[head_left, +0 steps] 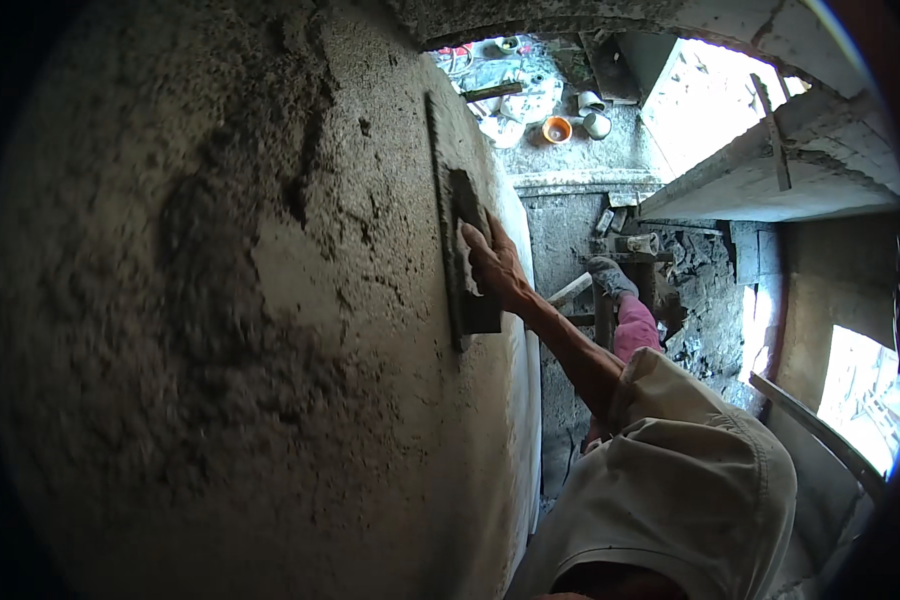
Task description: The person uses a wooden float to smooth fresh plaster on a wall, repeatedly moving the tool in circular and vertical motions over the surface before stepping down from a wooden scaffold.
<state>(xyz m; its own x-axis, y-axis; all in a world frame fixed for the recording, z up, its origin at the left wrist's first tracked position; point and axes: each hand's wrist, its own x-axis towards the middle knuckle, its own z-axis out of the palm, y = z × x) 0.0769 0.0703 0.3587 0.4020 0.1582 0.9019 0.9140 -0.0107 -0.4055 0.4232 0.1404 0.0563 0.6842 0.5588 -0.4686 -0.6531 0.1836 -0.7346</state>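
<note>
My right hand is wrapped round the handle of a long, flat plastering float. The float's long edge lies along the wall, which fills the left side of the view. Rough, pitted grey mortar covers much of this wall, with smoother, paler patches near the float. My bare right forearm reaches up and left from a light-coloured sleeve. The fingers on the handle's far side are partly hidden. My left hand does not show.
Below, an orange bucket and a grey bucket stand on the floor. A shoe and a pink trouser leg show near wooden supports. A concrete slab juts in from the right, above a leaning bar.
</note>
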